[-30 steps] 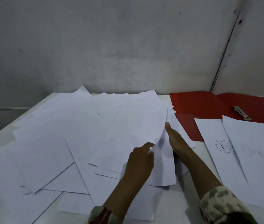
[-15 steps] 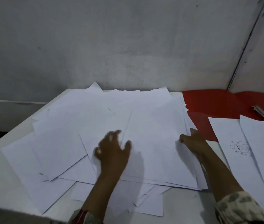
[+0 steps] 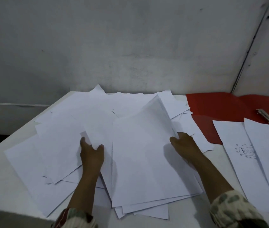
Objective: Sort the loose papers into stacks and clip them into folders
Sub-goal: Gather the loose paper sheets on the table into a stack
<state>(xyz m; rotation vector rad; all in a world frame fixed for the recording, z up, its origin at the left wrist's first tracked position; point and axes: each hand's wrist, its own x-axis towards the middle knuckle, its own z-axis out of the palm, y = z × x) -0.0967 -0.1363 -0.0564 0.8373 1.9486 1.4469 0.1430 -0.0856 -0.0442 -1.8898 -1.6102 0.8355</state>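
Fingers (image 3: 182,134) of the right hand (image 3: 185,145) curl over the right edge of a partly gathered stack of papers (image 3: 147,162), pinching that edge and lifting it off the sheets beneath, so the stack's far corner stands tilted up. Fingers of the left hand (image 3: 91,153) lie spread and fairly straight on the loose papers (image 3: 61,145) just left of the stack, pressing them flat, with the corner of one sheet rising beside the thumb; whether that sheet is pinched I cannot tell.

Behind everything runs a grey wall (image 3: 130,46), scuffed and bare, with a dark vertical seam towards the right. Below it the white surface (image 3: 7,186) carries the whole spread. The loose papers cover most of its left and middle, fanned at many angles and overlapping one another up to the wall. The gathered stack lies on top of them near the middle, its lower edges uneven and stepped.

To the right, an open red folder (image 3: 213,109) lies flat against the wall, with a metal clip (image 3: 266,118) on its inner face. Two more sheets (image 3: 239,153) overlap the folder's near edge; one bears a small drawing, too faint to read. Patterned sleeves (image 3: 232,209) cover both forearms at the bottom edge.
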